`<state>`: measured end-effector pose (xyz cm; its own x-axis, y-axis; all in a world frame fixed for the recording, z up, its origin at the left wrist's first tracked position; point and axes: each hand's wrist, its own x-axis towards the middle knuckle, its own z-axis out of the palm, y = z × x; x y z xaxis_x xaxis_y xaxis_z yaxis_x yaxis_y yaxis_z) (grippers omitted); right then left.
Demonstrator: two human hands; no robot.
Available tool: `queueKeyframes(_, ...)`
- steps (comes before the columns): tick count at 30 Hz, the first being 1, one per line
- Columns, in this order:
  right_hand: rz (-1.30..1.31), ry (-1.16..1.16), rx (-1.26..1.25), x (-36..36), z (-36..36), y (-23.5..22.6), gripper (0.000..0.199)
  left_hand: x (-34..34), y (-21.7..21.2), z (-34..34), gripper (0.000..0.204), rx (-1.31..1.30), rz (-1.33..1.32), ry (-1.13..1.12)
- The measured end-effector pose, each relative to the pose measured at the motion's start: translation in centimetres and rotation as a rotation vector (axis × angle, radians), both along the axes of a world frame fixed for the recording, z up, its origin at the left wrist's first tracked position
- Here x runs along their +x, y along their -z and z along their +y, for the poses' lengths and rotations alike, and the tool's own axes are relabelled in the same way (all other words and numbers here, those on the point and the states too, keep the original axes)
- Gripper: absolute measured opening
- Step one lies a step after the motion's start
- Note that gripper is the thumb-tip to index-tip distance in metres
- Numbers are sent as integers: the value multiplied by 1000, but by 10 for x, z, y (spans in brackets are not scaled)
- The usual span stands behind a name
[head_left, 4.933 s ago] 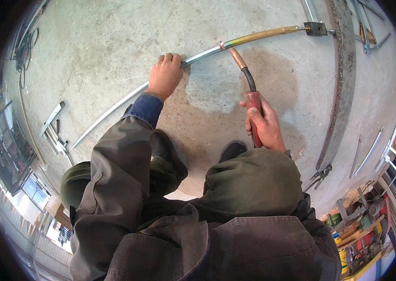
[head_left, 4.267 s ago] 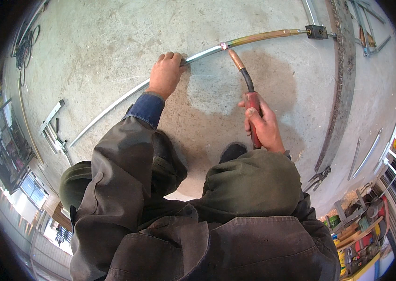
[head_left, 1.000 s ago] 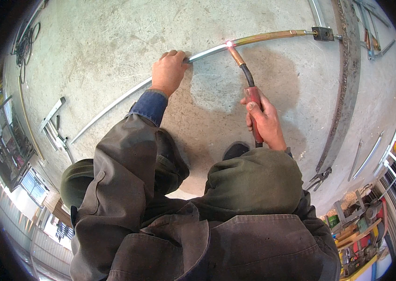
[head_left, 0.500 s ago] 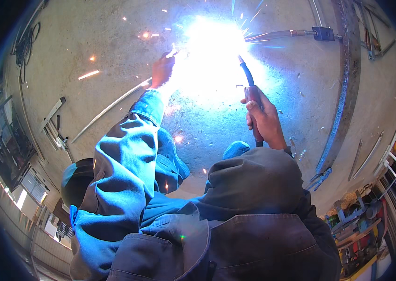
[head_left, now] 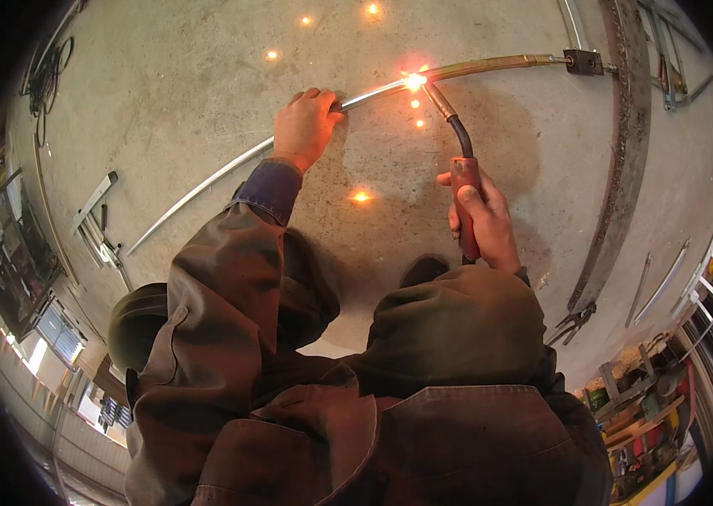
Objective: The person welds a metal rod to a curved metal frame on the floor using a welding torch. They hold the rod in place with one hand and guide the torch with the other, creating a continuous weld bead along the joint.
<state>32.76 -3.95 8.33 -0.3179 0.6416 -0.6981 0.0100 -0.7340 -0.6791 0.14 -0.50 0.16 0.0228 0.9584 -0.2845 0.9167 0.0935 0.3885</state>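
Bare left hand (head_left: 304,128) curls round tube (head_left: 373,95) left of glowing joint (head_left: 414,81); right hand (head_left: 491,219) grips torch (head_left: 464,181); spatter (head_left: 361,197) risks burns.

L arm (head_left: 226,274) goes fwd from the lower edge, slightly to the R, w/ sleeve wrinkled around the elbow. L wrist (head_left: 287,158) is approx. straight, coming out of the blue cuff (head_left: 268,190). L grip (head_left: 306,126) is closed, its back turned up, knuckles away from the body. R forearm is mostly hidden by the R knee (head_left: 462,325); only a bit of dark cuff (head_left: 523,275) is seen. R grip (head_left: 485,218) is also closed, fingers wrapped, thumb (head_left: 469,199) on top. Both grips are bare & well apart, L one farther fwd
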Motion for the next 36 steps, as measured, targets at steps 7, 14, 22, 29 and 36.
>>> queueKeyframes(7,-28,-26,-69,-1,-2,2,54,4,-2,3,23,-22,0,-3)
queueKeyframes(14,-35,-20,-1,-6,-1,4,54,2,-2,3,23,-22,25,10)
queueKeyframes(22,-40,-52,-14,-3,2,7,52,4,-4,3,23,-15,28,3)
queueKeyframes(29,-129,-69,2,-11,6,0,45,4,-4,4,25,-77,44,-1)
queueKeyframes(36,-241,-101,-39,-11,12,-9,36,-11,40,-5,31,158,-23,94)
